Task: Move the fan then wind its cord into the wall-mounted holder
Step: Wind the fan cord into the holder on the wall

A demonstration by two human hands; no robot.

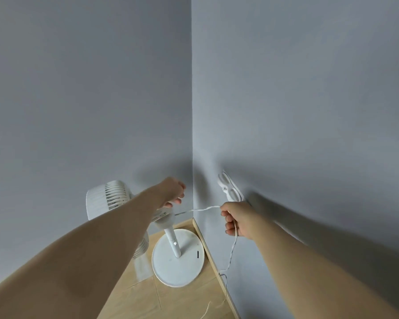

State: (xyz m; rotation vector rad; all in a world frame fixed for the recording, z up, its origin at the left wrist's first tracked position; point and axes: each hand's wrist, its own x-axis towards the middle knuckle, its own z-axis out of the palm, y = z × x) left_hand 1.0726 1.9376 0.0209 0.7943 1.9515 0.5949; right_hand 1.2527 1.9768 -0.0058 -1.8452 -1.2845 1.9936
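I see the white fan [172, 240] upright on its round base in the far corner, head to the left. Its thin white cord [207, 207] stretches level across the corner, then hangs down the right wall [309, 111]. The white looped holder [228, 187] sits on that wall, just above the cord.

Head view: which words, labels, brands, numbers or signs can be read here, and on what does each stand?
None can be read.
The fan base bears only a short dark mark, not a letter or a number.
The holder, the cord and the walls show no print.
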